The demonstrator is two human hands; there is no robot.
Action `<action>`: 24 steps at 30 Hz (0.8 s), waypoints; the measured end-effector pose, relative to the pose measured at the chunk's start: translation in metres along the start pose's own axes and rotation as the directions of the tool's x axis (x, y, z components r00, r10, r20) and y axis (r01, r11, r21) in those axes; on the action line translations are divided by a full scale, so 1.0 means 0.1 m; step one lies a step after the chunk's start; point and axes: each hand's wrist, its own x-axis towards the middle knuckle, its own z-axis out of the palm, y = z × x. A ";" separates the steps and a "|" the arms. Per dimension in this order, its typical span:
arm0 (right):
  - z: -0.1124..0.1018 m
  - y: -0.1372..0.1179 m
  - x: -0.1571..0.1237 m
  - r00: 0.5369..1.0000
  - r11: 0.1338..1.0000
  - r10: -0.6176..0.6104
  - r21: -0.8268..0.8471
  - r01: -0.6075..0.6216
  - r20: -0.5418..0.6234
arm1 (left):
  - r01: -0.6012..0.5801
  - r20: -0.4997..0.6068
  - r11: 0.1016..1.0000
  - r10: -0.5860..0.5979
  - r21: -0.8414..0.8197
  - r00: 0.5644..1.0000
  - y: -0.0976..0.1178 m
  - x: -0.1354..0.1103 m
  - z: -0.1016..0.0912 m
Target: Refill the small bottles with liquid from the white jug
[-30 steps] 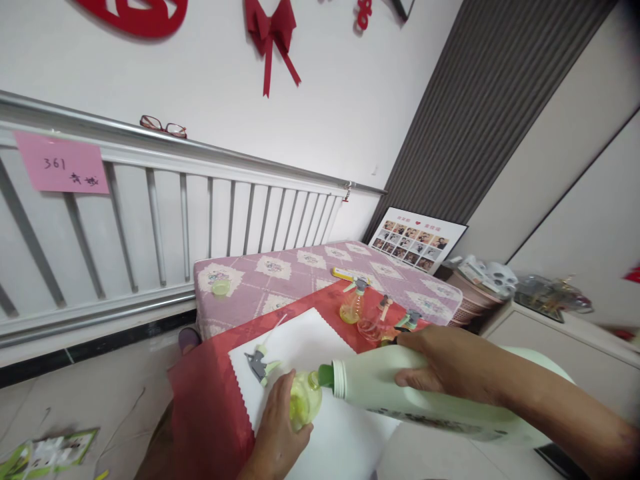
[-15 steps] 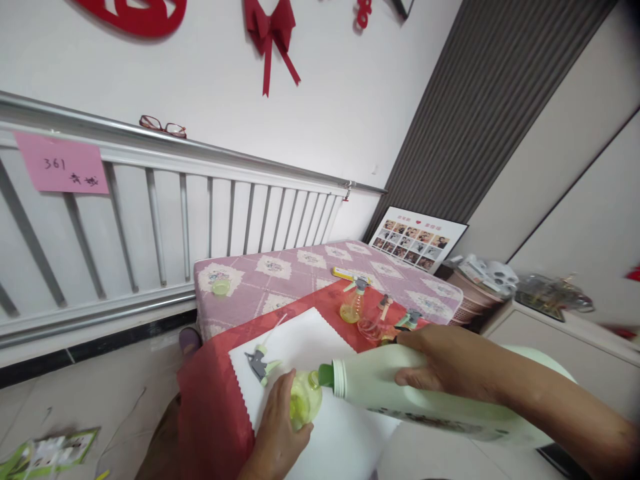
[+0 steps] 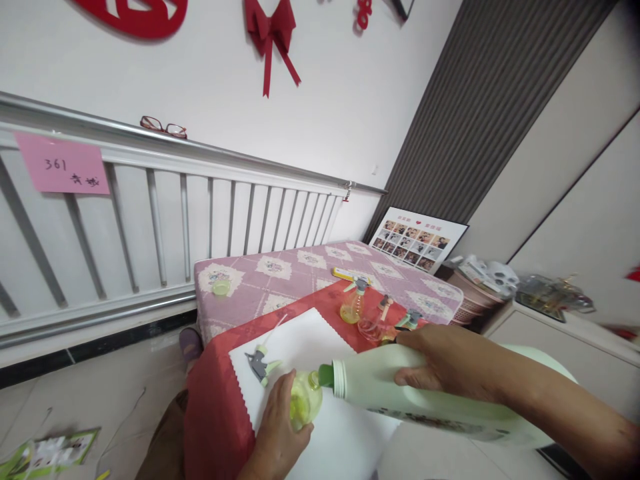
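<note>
My left hand (image 3: 283, 427) is closed around a small clear yellow-green spray bottle (image 3: 307, 399), tilted, its top off and some liquid inside. My right hand (image 3: 425, 357) grips a large pale green jug (image 3: 380, 383) tipped onto its side. The jug's green spout (image 3: 327, 375) meets the mouth of the small bottle; whether liquid is flowing cannot be made out. A grey and green trigger sprayer head (image 3: 259, 364) lies on the white sheet (image 3: 320, 333), left of the small bottle.
Other spray bottles (image 3: 353, 307) stand on the red cloth (image 3: 220, 373) behind the jug. A yellow box (image 3: 345, 274) and a small pale green dish (image 3: 221, 287) rest on the purple patterned tablecloth (image 3: 300, 259). White railings (image 3: 170, 220) line the wall.
The red cloth's left edge and the leg beside it have shifted slightly. Both hands, the jug and the small bottle look almost unmoved.
</note>
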 end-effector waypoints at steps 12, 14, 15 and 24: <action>0.00 0.01 -0.01 1.000 1.000 -0.002 -0.012 0.002 -0.003 | -0.018 -0.016 1.000 0.018 0.007 1.000 -0.04 0.02 0.02; -0.01 0.00 0.00 1.000 1.000 0.005 -0.011 -0.005 0.002 | -0.032 -0.031 0.999 0.032 0.002 0.999 -0.03 0.02 0.02; -0.01 0.00 0.00 1.000 1.000 0.007 -0.009 -0.007 0.003 | -0.036 -0.032 0.999 0.036 0.001 0.999 -0.03 0.02 0.03; -0.04 -0.03 0.00 1.000 1.000 -0.008 -0.018 0.008 -0.005 | -0.013 -0.022 1.000 0.012 -0.009 1.000 -0.04 0.02 0.04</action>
